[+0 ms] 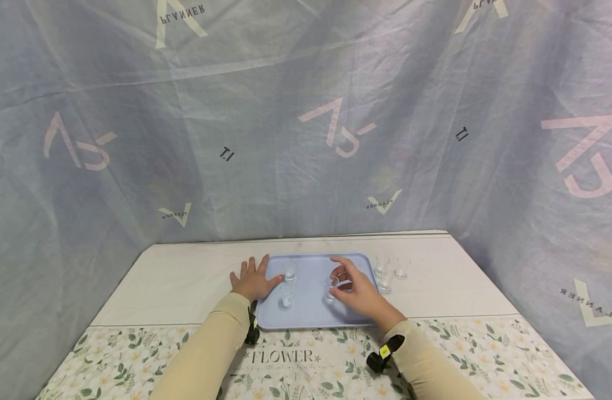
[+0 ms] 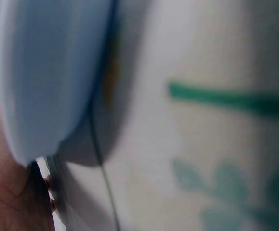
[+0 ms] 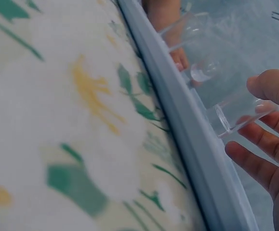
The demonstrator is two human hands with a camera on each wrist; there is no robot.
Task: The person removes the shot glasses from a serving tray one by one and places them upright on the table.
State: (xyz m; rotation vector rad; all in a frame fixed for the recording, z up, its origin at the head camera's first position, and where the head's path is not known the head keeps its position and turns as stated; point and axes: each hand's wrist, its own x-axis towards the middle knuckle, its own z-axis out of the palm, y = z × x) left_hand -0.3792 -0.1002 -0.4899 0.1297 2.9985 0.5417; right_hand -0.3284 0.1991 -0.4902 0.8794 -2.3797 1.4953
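A small clear shot glass (image 1: 331, 283) stands upright at the right-middle of the blue tray (image 1: 311, 318). My right hand (image 1: 358, 291) holds it between thumb and fingers; the right wrist view shows the same glass (image 3: 223, 120) low between the fingertips. Two more shot glasses stand on the tray's left side, a rear one (image 1: 289, 271) and a front one (image 1: 287, 295). With fingers spread, my left hand (image 1: 256, 281) rests across the tray's left edge, its thumb close to the rear glass. Only part of that hand (image 2: 9, 192) shows in the left wrist view, beside the tray wall.
Just right of the tray stand three more clear glasses: one at the back (image 1: 382, 266), one in front (image 1: 385, 283) and one farther right (image 1: 402, 269). A white and floral cloth (image 1: 306, 355) covers the table. Grey-blue printed curtains (image 1: 286, 139) enclose the back and sides.
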